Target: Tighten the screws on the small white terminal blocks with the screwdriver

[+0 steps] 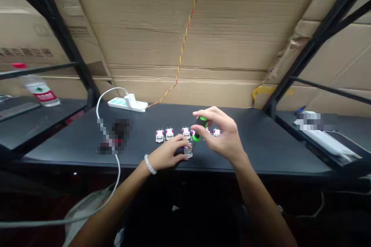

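Near the worktop's (pixel 72 142) left edge a dark object (pixel 114 136) was blurred beyond telling, as was a pale thing (pixel 314 120) on the right side shelf, while the left hand (pixel 169 154) covered most of the small part (pixel 188 152) beneath its fingers.

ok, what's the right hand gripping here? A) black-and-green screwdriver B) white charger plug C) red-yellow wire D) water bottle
A: the right hand wraps a black-and-green screwdriver, tip down at the small white part that the left hand steadies on the table.
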Demonstrator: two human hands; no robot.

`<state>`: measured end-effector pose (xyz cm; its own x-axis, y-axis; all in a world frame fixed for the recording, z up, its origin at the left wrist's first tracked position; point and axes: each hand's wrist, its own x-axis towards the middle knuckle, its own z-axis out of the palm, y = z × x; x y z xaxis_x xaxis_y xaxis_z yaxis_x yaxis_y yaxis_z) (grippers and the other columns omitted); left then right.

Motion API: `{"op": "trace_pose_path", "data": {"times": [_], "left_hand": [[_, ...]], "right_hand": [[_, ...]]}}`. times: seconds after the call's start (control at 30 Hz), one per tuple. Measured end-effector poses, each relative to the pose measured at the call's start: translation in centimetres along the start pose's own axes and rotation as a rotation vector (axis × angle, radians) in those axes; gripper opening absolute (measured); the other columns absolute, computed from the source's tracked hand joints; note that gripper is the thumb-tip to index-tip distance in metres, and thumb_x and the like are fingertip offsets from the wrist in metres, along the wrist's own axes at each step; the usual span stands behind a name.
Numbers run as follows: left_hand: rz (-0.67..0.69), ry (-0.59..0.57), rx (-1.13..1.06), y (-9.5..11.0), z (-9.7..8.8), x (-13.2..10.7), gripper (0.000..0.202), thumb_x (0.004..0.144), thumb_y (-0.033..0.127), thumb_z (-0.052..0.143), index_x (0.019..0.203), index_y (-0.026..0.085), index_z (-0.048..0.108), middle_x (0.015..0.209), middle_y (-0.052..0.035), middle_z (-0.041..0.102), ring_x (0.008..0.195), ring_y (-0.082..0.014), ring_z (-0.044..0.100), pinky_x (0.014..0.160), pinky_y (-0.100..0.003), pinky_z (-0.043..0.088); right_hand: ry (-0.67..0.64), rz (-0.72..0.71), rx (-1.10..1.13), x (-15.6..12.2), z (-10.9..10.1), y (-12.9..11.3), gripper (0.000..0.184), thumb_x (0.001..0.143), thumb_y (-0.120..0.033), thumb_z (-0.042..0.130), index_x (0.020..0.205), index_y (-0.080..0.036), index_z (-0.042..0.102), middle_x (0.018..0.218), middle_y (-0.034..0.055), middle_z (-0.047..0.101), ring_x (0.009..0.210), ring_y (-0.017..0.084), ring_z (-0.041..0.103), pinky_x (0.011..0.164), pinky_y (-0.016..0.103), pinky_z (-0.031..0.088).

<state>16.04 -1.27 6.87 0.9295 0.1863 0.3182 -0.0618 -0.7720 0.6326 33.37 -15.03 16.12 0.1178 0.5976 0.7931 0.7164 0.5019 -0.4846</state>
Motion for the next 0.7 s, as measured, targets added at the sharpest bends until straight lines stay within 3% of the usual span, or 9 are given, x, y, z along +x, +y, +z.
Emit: {"op": "trace_pose_path", "data": {"times": [0.07, 0.2, 0.33, 0.4, 0.47, 0.57, 0.63, 0.7], "left_hand": [[0.002, 0.001, 0.003, 0.0, 0.0, 0.0, 0.02, 0.097, 0.024, 0.073, 0.117, 0.022, 0.069, 0.123, -0.0085, 0.064, 0.118, -0.0262, 0.062, 0.11, -0.043, 0.051], [-0.006, 0.004, 0.005, 0.0, 0.0, 0.0, 0.02, 0.096, 0.024, 0.073, 0.115, 0.021, 0.07, 0.123, -0.0088, 0.064, 0.117, -0.0263, 0.063, 0.11, -0.042, 0.051], [0.001, 0.006, 0.007, -0.1, 0.1, 0.0, 0.02, 0.096, 0.023, 0.074, 0.116, 0.022, 0.07, 0.124, -0.0088, 0.064, 0.118, -0.0265, 0.063, 0.11, -0.043, 0.051], [0.009, 0.011, 0.006, -0.2, 0.1, 0.0, 0.021, 0.096, 0.023, 0.074, 0.117, 0.021, 0.069, 0.123, -0.0089, 0.064, 0.118, -0.0263, 0.063, 0.111, -0.043, 0.051], [0.007, 0.012, 0.006, -0.2, 0.1, -0.1, 0.021, 0.097, 0.023, 0.073, 0.117, 0.021, 0.069, 0.123, -0.0088, 0.064, 0.117, -0.0262, 0.063, 0.111, -0.043, 0.051], [0.0, 0.005, 0.0, -0.2, 0.1, -0.1, 0.022, 0.097, 0.024, 0.073, 0.118, 0.022, 0.069, 0.124, -0.0089, 0.064, 0.117, -0.0263, 0.063, 0.111, -0.043, 0.051], [0.002, 0.001, -0.001, -0.1, 0.0, -0.1, 0.021, 0.097, 0.024, 0.073, 0.117, 0.022, 0.069, 0.124, -0.0089, 0.064, 0.118, -0.0264, 0.063, 0.111, -0.043, 0.051], [0.004, 0.002, 0.0, 0.0, 0.0, 0.0, 0.021, 0.096, 0.022, 0.074, 0.116, 0.021, 0.069, 0.124, -0.0089, 0.064, 0.119, -0.0263, 0.062, 0.111, -0.043, 0.05]], "right_hand": [[0.017, -0.026, -0.085, 0.0, 0.1, 0.0, 0.029, 0.095, -0.036, 0.075, 0.123, -0.027, 0.077, 0.103, 0.007, 0.073, 0.086, 0.021, 0.069, 0.079, 0.038, 0.062], [-0.122, 0.025, 0.1, -0.1, 0.1, 0.2, 0.04, 0.108, -0.031, 0.051, 0.146, -0.03, 0.064, 0.123, 0.0092, 0.075, 0.11, 0.024, 0.073, 0.097, 0.044, 0.061], [0.019, -0.002, -0.015, 0.1, 0.2, 0.2, 0.029, 0.096, -0.033, 0.075, 0.124, -0.028, 0.078, 0.098, 0.0045, 0.073, 0.079, 0.018, 0.067, 0.075, 0.035, 0.062], [0.087, -0.043, -0.116, 0.1, 0.4, 0.3, 0.031, 0.092, -0.034, 0.08, 0.122, -0.028, 0.079, 0.098, 0.005, 0.069, 0.077, 0.018, 0.065, 0.073, 0.036, 0.061], [0.062, -0.053, -0.097, 0.0, 0.4, 0.5, 0.034, 0.097, -0.032, 0.071, 0.131, -0.03, 0.075, 0.116, 0.0093, 0.07, 0.093, 0.022, 0.07, 0.086, 0.042, 0.063], [-0.081, 0.011, 0.109, -0.3, 0.5, 0.8, 0.04, 0.105, -0.03, 0.056, 0.144, -0.031, 0.064, 0.137, 0.0105, 0.069, 0.116, 0.026, 0.071, 0.1, 0.047, 0.062], [-0.085, 0.057, 0.151, -0.3, 0.6, 1.0, 0.036, 0.104, -0.032, 0.061, 0.139, -0.03, 0.067, 0.124, 0.0086, 0.074, 0.104, 0.023, 0.073, 0.09, 0.042, 0.064], [-0.01, 0.046, 0.042, -0.1, 0.6, 1.0, 0.028, 0.096, -0.034, 0.074, 0.124, -0.028, 0.074, 0.105, 0.0059, 0.072, 0.086, 0.02, 0.069, 0.077, 0.037, 0.063]]}}
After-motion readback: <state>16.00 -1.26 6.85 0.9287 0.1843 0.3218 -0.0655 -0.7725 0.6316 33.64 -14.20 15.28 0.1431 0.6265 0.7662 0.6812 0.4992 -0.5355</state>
